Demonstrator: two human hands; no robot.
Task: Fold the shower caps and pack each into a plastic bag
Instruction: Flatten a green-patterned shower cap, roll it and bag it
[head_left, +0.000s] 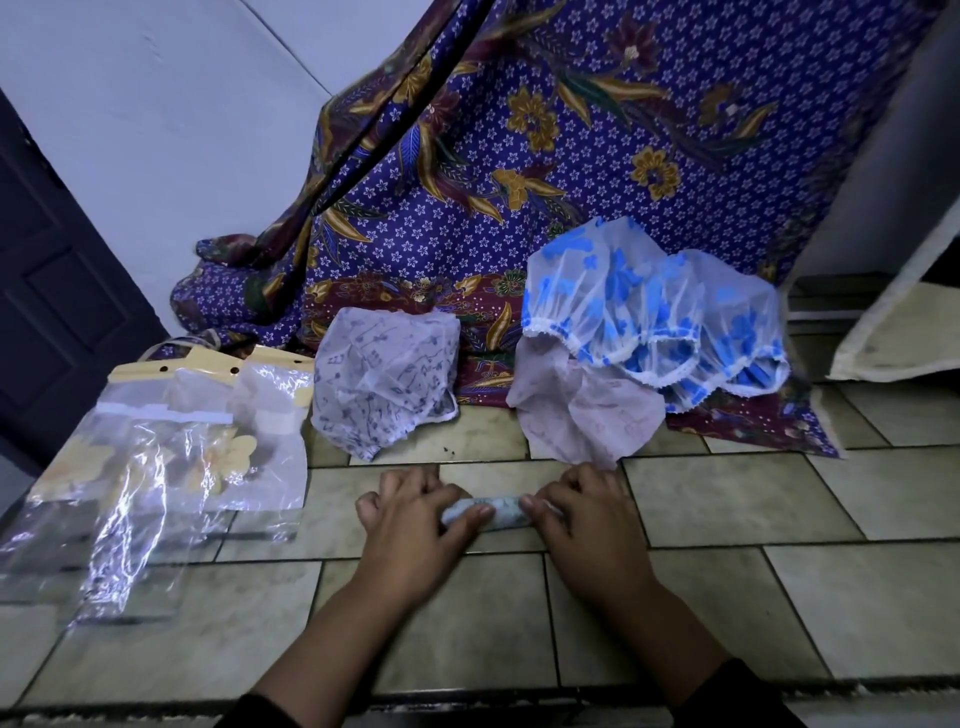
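Both hands, left hand (410, 512) and right hand (576, 514), grip a tightly rolled, crinkly translucent shower cap (488, 512) on glossy tiles (727, 499)

Tiled floor (727, 499) carries plastic bags (156, 457), shower caps (384, 384), batik cloth (519, 182).

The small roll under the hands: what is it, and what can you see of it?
It is a shower cap rolled into a tight, narrow bundle, lying sideways on the tiled floor. Only its middle shows: thin, pale bluish-white plastic with a faint pattern too small to read. The left hand covers its left end and the right hand its right end, fingers curled over it, thumbs against its near side. It lies apart from the loose caps behind it.
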